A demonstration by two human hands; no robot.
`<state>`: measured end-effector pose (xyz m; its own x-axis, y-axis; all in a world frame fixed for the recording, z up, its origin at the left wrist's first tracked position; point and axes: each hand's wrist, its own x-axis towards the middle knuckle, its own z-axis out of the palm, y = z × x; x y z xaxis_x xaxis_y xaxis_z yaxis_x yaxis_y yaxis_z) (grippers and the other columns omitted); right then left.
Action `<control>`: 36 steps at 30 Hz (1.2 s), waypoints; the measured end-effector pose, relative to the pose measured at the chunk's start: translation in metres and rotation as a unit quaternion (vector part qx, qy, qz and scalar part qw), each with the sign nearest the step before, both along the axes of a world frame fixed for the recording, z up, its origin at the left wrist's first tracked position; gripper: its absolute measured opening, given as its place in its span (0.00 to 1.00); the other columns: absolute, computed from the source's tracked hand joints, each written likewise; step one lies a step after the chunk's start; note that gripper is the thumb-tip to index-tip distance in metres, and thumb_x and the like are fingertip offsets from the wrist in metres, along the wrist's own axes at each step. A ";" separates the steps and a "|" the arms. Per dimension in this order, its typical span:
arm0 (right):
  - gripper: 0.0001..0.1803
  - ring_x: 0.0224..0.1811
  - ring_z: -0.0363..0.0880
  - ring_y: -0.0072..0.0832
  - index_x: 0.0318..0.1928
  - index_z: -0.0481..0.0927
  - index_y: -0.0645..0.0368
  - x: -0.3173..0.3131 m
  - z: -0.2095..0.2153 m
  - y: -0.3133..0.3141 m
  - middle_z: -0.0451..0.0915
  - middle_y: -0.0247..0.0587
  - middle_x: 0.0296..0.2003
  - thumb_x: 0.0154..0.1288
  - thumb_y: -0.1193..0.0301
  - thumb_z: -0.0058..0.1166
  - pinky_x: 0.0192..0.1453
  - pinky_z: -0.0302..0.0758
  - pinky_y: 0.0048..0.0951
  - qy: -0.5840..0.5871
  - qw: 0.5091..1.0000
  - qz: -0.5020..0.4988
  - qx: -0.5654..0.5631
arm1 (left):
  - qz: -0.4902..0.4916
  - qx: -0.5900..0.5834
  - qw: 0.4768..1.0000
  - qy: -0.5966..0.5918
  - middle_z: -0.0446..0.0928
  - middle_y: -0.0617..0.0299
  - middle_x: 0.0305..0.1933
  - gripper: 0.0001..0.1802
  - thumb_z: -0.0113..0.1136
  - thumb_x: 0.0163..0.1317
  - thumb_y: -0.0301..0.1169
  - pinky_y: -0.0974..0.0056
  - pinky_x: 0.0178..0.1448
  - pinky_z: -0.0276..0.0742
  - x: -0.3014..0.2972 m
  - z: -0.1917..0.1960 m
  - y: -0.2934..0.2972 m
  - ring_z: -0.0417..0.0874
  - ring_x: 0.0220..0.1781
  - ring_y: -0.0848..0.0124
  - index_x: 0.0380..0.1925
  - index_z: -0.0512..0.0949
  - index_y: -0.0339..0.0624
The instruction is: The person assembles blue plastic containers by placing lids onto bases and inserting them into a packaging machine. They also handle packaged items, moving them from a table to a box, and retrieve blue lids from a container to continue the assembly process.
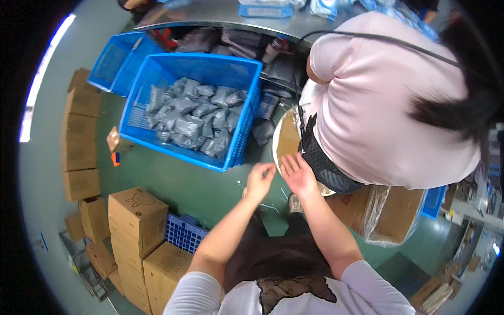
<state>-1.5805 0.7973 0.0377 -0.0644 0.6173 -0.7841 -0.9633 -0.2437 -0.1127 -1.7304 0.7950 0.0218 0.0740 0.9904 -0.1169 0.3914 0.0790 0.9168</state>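
Nearby, blue crate (pixel 157 113) holds grey pouches (pixel 195 113)

My sleeves (pixel 199 294) are white above a dark brown quilted apron (pixel 294 287). The crate (pixel 247 105) is bright blue mesh, its pouches (pixel 194 115) grey. The co-worker's shirt (pixel 378 100) is pale pink, the cartons (pixel 137 212) plain brown, the floor (pixel 184 181) dark green.

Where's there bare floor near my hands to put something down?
Bare green floor lies between the blue crate of grey bags and the stacked cardboard boxes. Crowded at right, around the person in pink.
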 end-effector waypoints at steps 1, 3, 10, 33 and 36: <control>0.25 0.61 0.65 0.34 0.57 0.68 0.49 -0.007 0.007 0.008 0.66 0.36 0.58 0.60 0.64 0.60 0.63 0.64 0.37 0.013 0.999 -0.035 -0.006 | -0.015 -0.003 1.000 0.012 0.79 0.56 0.38 0.10 0.63 0.56 0.30 0.68 0.37 0.71 0.003 -0.009 0.023 0.78 0.35 0.69 0.38 0.81 0.39; 0.24 0.59 0.68 0.30 0.54 0.70 0.54 -0.010 0.004 0.018 0.70 0.36 0.55 0.60 0.62 0.60 0.63 0.65 0.32 -0.015 0.995 -0.102 -0.010 | -0.059 -0.018 0.997 -0.038 0.79 0.57 0.39 0.10 0.62 0.56 0.30 0.71 0.35 0.70 0.023 0.002 0.063 0.77 0.34 0.73 0.37 0.81 0.39; 0.16 0.53 0.73 0.22 0.48 0.75 0.57 -0.033 0.013 0.019 0.78 0.33 0.48 0.63 0.64 0.57 0.59 0.68 0.25 -0.109 0.975 -0.191 -0.019 | -0.104 -0.164 0.975 -0.107 0.80 0.60 0.33 0.12 0.68 0.52 0.33 0.71 0.34 0.72 0.060 0.002 0.077 0.78 0.30 0.76 0.34 0.82 0.39; 0.17 0.24 0.71 0.32 0.28 0.74 0.65 -0.021 -0.025 -0.051 0.73 0.46 0.25 0.68 0.64 0.48 0.32 0.70 0.36 -0.801 0.586 0.052 -0.108 | -0.063 -0.216 0.970 -0.088 0.77 0.63 0.25 0.06 0.64 0.46 0.23 0.74 0.32 0.71 0.078 0.012 0.085 0.75 0.25 0.77 0.25 0.77 0.33; 0.15 0.23 0.69 0.34 0.28 0.75 0.65 0.020 -0.031 -0.112 0.71 0.44 0.23 0.67 0.65 0.50 0.31 0.68 0.33 -0.781 0.606 0.035 -0.147 | -0.056 -0.174 0.980 -0.085 0.77 0.64 0.25 0.06 0.64 0.47 0.23 0.74 0.33 0.69 0.078 0.009 0.081 0.74 0.26 0.78 0.26 0.77 0.34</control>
